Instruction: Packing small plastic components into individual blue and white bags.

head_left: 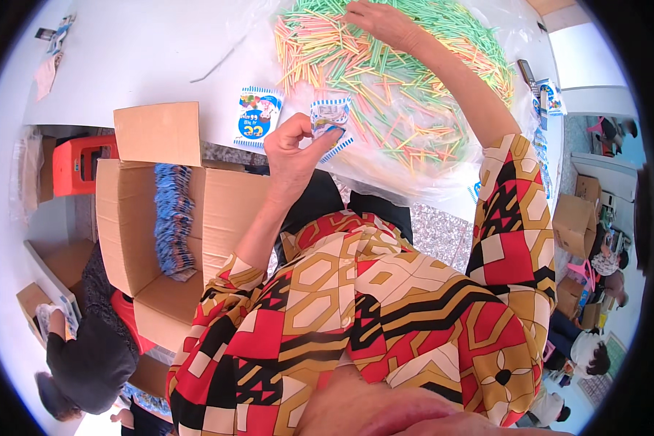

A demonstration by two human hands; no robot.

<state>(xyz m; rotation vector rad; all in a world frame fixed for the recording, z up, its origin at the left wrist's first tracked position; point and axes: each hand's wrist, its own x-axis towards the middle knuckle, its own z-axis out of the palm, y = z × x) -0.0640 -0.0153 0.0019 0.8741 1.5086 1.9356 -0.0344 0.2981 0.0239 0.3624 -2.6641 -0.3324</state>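
My left hand [294,149] pinches a small plastic packet [330,111], white with blue stripes, between thumb and fingers. It is held over the near edge of the white table. Just left of it a similar blue-and-white packet [258,116] lies flat. My right arm reaches across a wide heap of thin coloured sticks [443,43], green, yellow and pink, spread on clear plastic sheeting [443,174]. At the heap's far side my right hand [381,23] has its fingers bent and close together against the sticks. What those fingertips hold is hidden.
An open cardboard box [116,225] below the table's edge at left holds a stacked row of blue packets [173,225]. Behind it stands a red plastic crate [73,167]. More packets [552,98] lie at the table's right end. Other people [87,356] are at both sides.
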